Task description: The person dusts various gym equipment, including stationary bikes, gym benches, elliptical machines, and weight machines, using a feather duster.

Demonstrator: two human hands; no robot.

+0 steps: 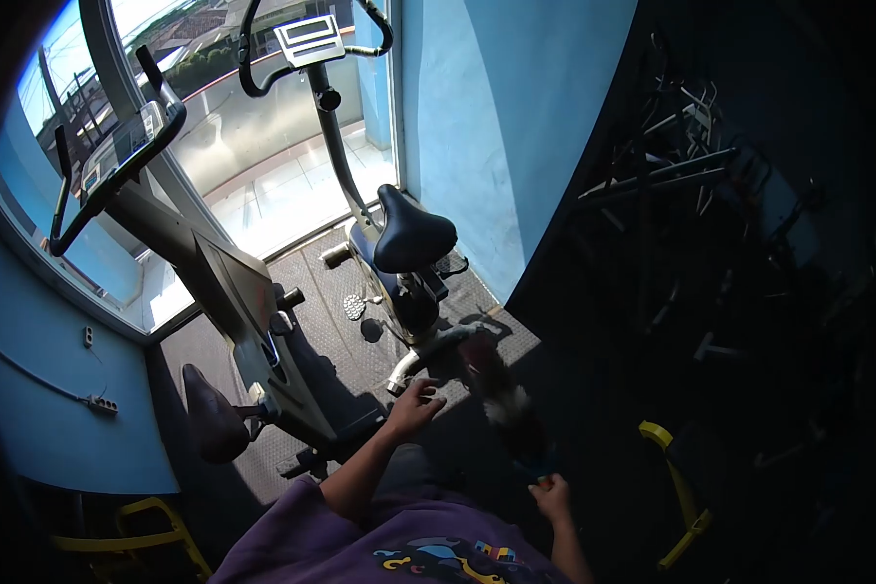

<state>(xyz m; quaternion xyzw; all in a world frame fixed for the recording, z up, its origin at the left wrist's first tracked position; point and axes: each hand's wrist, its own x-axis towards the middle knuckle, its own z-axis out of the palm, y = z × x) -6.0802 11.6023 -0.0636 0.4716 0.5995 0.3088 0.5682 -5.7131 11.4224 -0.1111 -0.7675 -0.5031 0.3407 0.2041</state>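
Single head cam, worn high, looks forward and steeply down. Fisheye, dark vignette at edges. Own purple shirt point(399, 545) at 6 o'clock, near lens. Exercise bike point(399, 253) centre, mid-distance. Window point(253, 146) at 11 o'clock, far.

No legible text, brand, number or sign anywhere in view. Console display point(309, 39) of the exercise bike point(399, 253): pale panel, markings too small to read. Console point(117, 151) of the second machine: reflective, unreadable. Coloured print point(448, 560) on the purple shirt point(360, 540): partly cut off by the frame edge, no letters discernible.
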